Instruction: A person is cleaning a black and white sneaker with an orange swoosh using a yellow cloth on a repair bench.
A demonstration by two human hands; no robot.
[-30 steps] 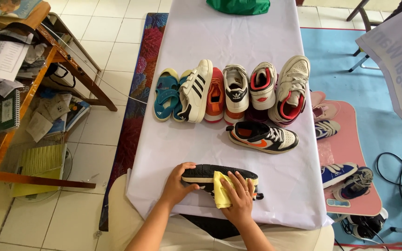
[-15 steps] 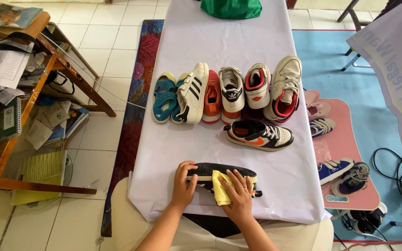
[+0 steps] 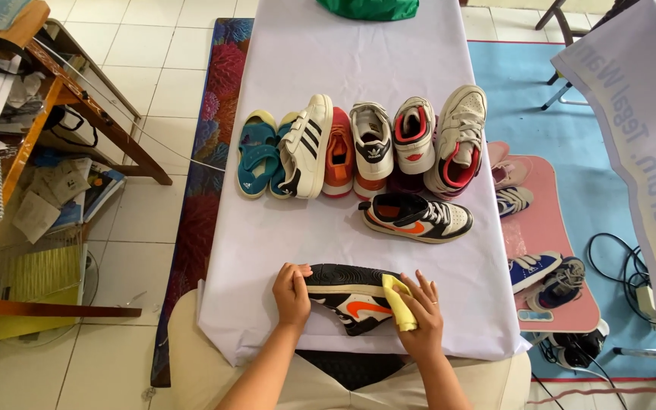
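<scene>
Your head camera looks steeply down from above the near end of the long white-covered table (image 3: 305, 68), facing along it; your hands sit close at the bottom edge.

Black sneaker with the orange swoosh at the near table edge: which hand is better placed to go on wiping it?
Right, probably. The right hand already presses the yellow cloth against the black sneaker at its sole edge, while the left hand grips the sneaker's other end and steadies it.

Smooth matt lilac cloth covering the long table (image 3: 358, 68). Soft yellow fabric rag (image 3: 402, 302) against the smooth black-and-white leather-look sneaker with ridged rubber sole (image 3: 352, 294). Glossy pale floor tiles (image 3: 153, 68), varnished brown wooden desk (image 3: 62, 83).
</scene>
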